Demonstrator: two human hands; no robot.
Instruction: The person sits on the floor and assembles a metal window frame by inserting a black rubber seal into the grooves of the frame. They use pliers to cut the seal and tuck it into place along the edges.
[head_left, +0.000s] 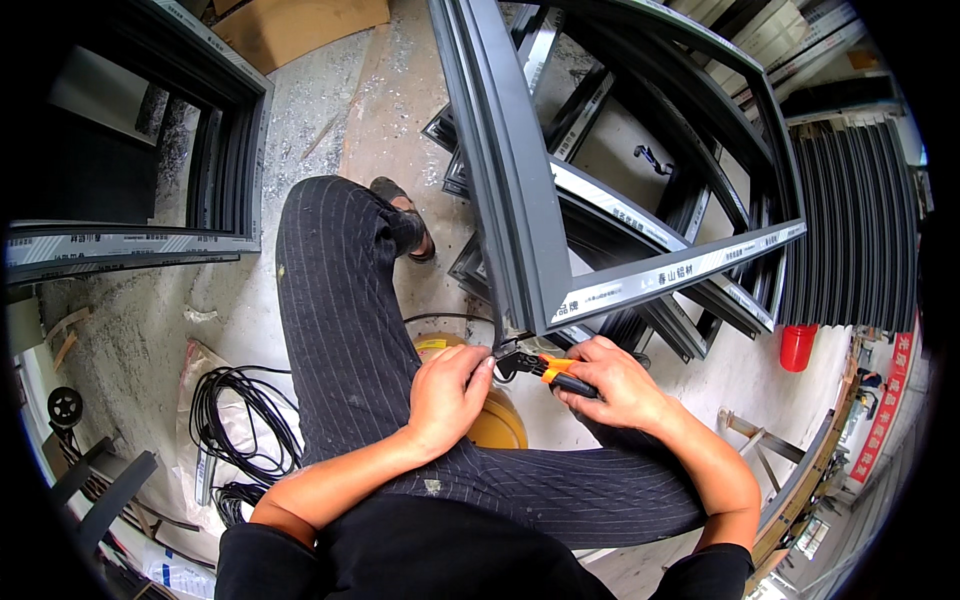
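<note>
My right hand (615, 382) is wrapped round cutting pliers (556, 374) with orange and black handles and dark jaws. The jaws sit just below the near corner of a dark grey window frame (520, 190), close to my left fingertips. My left hand (447, 393) is closed, thumb against fingers, on a thin black strip (497, 328) at that corner. Exactly how the strip lies between the fingers and the jaws is hard to make out. The frame stands tilted in front of me, with printed protective film along its lower bar.
More dark frames (690, 318) lie stacked behind it. Another frame (240, 170) stands at left. Coiled black cord (245, 415) lies on the floor left of my leg. A yellow round seat (500, 425) shows between my legs. A red bucket (797, 347) stands beside black corrugated panels (850, 225) at right.
</note>
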